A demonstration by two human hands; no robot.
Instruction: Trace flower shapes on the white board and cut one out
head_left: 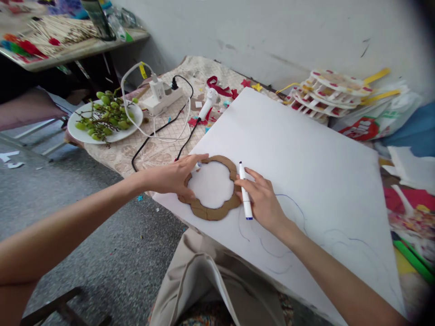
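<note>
A large white foam sheet (pixel 306 149) lies tilted across my lap and the low table. On its near left corner rests a brown cardboard stencil (pixel 212 212) with a flower-shaped hole. My left hand (pixel 173 177) presses the stencil's left rim, fingers curled over it. My right hand (pixel 261 201) touches the stencil's right rim and grips a white marker (pixel 245 192) with a blue end. Faint blue flower outlines (pixel 288 235) show on the sheet to the right of the stencil.
A plate of green grapes (pixel 103 118) sits at the table's left end. A white power strip (pixel 159 98) with cables and a white glue gun (pixel 208 103) lie behind the sheet. Stacked decorated fans (pixel 333 93) and bags stand at the right. Another table with sticks (pixel 61 34) is far left.
</note>
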